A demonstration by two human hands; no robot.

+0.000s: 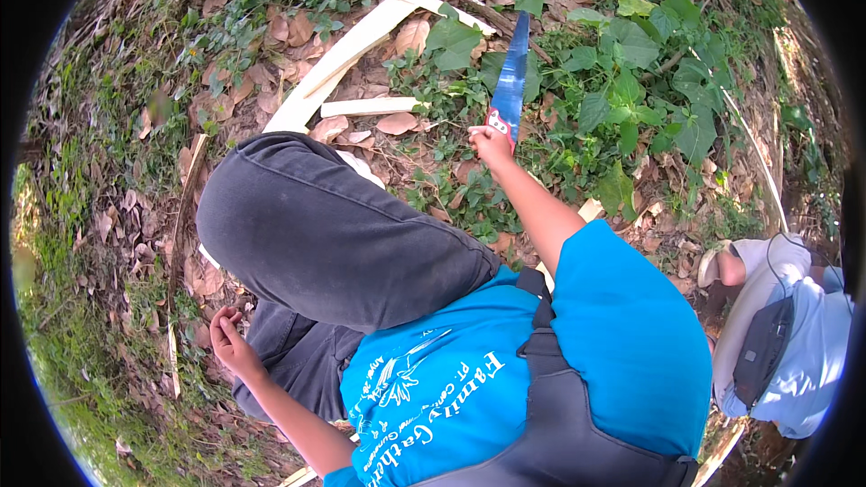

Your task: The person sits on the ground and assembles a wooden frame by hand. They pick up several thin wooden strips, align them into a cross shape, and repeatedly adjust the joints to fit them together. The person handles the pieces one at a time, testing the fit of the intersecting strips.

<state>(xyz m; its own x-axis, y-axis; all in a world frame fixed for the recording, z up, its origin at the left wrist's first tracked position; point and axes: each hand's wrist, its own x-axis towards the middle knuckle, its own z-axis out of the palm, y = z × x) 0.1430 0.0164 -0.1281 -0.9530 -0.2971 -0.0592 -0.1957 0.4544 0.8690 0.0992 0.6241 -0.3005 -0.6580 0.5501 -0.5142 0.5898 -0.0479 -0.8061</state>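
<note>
Saw (511,81) is out front, top centre of the head view, blade pointing away from the body over the green plants (622,99). Right hand (492,146) has fingers wrapped round its red handle, so that grip is closed and looks secure. Left hand (233,347) hangs by the lower leg, fingers loosely curled, a bit apart, nothing visible in them.

Handling it well, imo: keep the wrist in line with the blade, let the stroke do the work instead of leaning on it, and keep the knee and free hand well off the tooth line. Can't make out the teeth from here, so I'd check which edge bites first.

Materials: blade is smooth, shiny, bluish metal, a long taper. The long strip (361,41) is pale, bare wood, gently bowed and forked near the far end. The short stick (372,106) is straight and flat-looking. Dry leaves (397,124) around it are brown, curled, papery. Trousers (316,225) are dark, heavy-looking cloth.
</note>
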